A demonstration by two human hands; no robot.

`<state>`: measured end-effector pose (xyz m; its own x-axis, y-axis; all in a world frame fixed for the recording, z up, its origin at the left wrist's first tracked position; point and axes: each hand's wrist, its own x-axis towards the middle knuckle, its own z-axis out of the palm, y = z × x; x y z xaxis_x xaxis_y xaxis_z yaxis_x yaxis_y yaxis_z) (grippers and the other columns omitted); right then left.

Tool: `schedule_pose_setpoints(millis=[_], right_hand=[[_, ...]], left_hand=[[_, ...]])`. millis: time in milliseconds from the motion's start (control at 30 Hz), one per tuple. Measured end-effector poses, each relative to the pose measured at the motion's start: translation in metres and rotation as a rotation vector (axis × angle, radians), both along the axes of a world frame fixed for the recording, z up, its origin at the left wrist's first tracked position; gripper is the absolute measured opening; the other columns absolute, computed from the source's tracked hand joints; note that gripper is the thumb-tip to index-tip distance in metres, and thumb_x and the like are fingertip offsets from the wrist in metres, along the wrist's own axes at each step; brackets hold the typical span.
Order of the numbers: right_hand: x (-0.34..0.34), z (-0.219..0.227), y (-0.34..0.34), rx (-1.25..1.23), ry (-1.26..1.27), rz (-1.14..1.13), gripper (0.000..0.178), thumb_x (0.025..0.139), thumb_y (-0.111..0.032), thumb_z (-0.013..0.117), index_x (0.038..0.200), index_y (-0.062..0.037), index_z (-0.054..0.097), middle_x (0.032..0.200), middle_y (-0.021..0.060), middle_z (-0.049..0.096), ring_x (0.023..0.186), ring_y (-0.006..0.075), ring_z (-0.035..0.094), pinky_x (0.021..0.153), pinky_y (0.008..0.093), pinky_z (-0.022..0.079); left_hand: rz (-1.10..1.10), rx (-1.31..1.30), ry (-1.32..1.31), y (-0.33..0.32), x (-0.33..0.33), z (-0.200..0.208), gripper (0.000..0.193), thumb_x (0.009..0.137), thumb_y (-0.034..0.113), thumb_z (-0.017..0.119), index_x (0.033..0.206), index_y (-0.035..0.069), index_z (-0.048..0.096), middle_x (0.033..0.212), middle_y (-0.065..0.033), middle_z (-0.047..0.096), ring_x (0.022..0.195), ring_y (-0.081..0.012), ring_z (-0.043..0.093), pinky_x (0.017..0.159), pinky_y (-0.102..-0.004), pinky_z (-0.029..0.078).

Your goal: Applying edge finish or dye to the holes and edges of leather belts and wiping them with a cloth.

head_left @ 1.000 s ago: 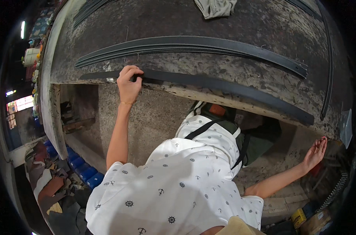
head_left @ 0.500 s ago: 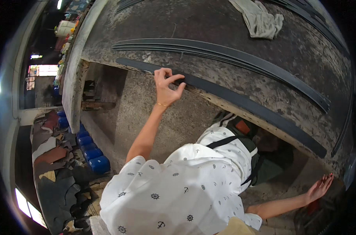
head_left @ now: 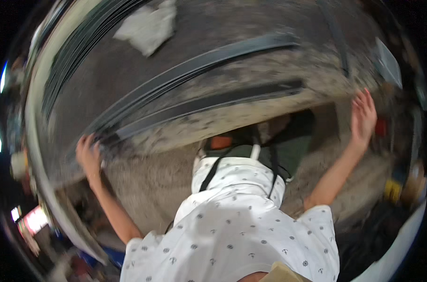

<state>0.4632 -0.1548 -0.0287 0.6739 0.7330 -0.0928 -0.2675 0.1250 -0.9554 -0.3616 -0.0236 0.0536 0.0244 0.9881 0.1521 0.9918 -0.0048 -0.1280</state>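
Note:
A long, flat dark strip (head_left: 204,104) lies along the near edge of the worktable (head_left: 199,129). My left hand (head_left: 88,157) is at the strip's left end, thumb and fingers bent over the tabletop. Motion blur hides whether they pinch the strip. Farther in, a stack of long grey-black strips (head_left: 190,66) runs roughly alongside, its left end also close to my left hand. My right hand (head_left: 364,117) is raised beyond the strip's right end, palm and stretched fingers showing, with nothing in it.
A crumpled pale cloth (head_left: 147,27) lies farther back on the table. Many more dark strips (head_left: 77,56) are bundled at the far left, and another narrow strip (head_left: 335,37) lies at the right. A clear plastic-looking sheet (head_left: 389,63) is at the right edge.
My view has swung to the right. My left hand has gone from the middle part of the single strip to its left end. My right hand is higher and still open.

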Motion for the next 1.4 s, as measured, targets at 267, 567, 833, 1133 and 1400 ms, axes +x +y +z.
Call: schedule_pose_setpoints(millis=[267,567,833,1133,1400], right_hand=[[-0.058,0.031,0.003,0.028,0.041,-0.065,0.022,0.103,-0.008,0.059,0.120,0.0057,0.061,0.107,0.0164,0.070,0.084,0.0128,0.062,0.075,0.0259,0.053],[-0.061,0.030,0.013,-0.002,-0.061,-0.003,0.019,0.100,-0.008,0.065,0.113,0.0042,0.068,0.099,0.0098,0.071,0.080,0.0104,0.063,0.070,0.0254,0.052],[-0.071,0.014,0.026,0.037,-0.051,0.070,0.020,0.099,-0.008,0.065,0.115,0.0042,0.068,0.098,0.0087,0.071,0.081,0.0094,0.063,0.071,0.0244,0.051],[-0.077,0.019,0.028,0.007,-0.093,0.039,0.019,0.099,-0.007,0.066,0.114,0.0045,0.069,0.096,0.0077,0.070,0.080,0.0088,0.061,0.071,0.0247,0.049],[-0.101,0.029,0.043,-0.065,-0.205,0.122,0.018,0.097,-0.006,0.067,0.111,0.0045,0.069,0.093,0.0043,0.069,0.074,0.0068,0.055,0.069,0.0219,0.046]], left_hand=[[-0.566,-0.074,-0.686,0.024,0.347,-0.029,0.022,0.089,0.014,0.074,0.107,0.002,0.073,0.107,-0.0155,0.070,0.101,-0.0316,0.067,0.090,-0.0395,0.053],[-0.827,-0.137,-0.768,0.000,0.481,-0.055,0.032,0.083,0.016,0.078,0.111,0.002,0.071,0.107,-0.0125,0.062,0.102,-0.0322,0.056,0.089,-0.0417,0.045],[-0.956,-0.151,-0.492,0.012,0.489,-0.040,0.037,0.091,0.028,0.069,0.124,0.010,0.069,0.127,-0.0121,0.058,0.121,-0.0332,0.050,0.104,-0.0470,0.035],[-0.822,-0.255,-0.742,0.015,0.497,-0.032,0.018,0.086,0.008,0.077,0.102,0.001,0.074,0.102,-0.0136,0.068,0.092,-0.0294,0.067,0.076,-0.0356,0.053],[-0.865,-0.167,-0.665,0.004,0.520,-0.039,0.008,0.086,0.005,0.074,0.091,0.000,0.070,0.089,-0.0135,0.065,0.076,-0.0343,0.065,0.067,-0.0409,0.053]])
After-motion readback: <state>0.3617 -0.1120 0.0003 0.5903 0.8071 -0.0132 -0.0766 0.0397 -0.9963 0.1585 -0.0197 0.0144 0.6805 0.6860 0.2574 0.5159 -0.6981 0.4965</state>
